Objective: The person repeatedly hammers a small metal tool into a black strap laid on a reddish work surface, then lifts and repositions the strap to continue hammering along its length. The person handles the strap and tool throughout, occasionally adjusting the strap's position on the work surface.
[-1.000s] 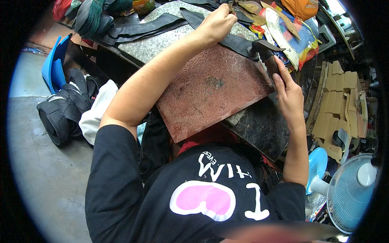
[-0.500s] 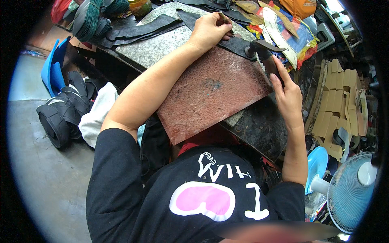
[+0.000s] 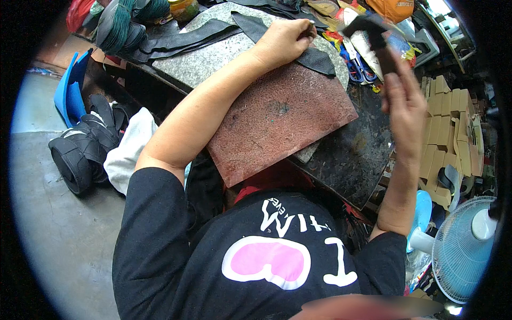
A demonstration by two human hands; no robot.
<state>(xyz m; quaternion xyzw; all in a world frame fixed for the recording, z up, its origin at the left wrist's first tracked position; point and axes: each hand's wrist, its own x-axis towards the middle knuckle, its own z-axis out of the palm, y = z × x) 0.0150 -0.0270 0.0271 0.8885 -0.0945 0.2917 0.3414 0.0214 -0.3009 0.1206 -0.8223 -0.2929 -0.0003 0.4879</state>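
My right hand [image 3: 404, 104] grips a hammer [image 3: 380, 40], raised over the right side of the bench and blurred by motion. Its dark head is up and clear of the work. A black textured leather strip [image 3: 318, 60] lies across the far edge of a red-brown slab [image 3: 266, 133], its rounded end pointing right. My left hand [image 3: 286, 40] rests over this strip with the fingers curled closed. Its fingertips are dark, and whatever they pinch is too small to tell. More black leather strips [image 3: 186, 40] lie to the left on a grey stone slab [image 3: 178, 65].
Blue-handled scissors [image 3: 361, 70] lie right of the strip's end. Bundles of dark green cord [image 3: 120, 26] and a yellow jar [image 3: 184, 9] stand at the far left. On the right are cardboard boxes [image 3: 445, 120] and a fan [image 3: 464, 248]. Black rolled material [image 3: 74, 154] sits at left.
My right hand has lifted the hammer up and to the right, off the strip's end, uncovering the scissors. My left hand has shifted slightly right along the strip.
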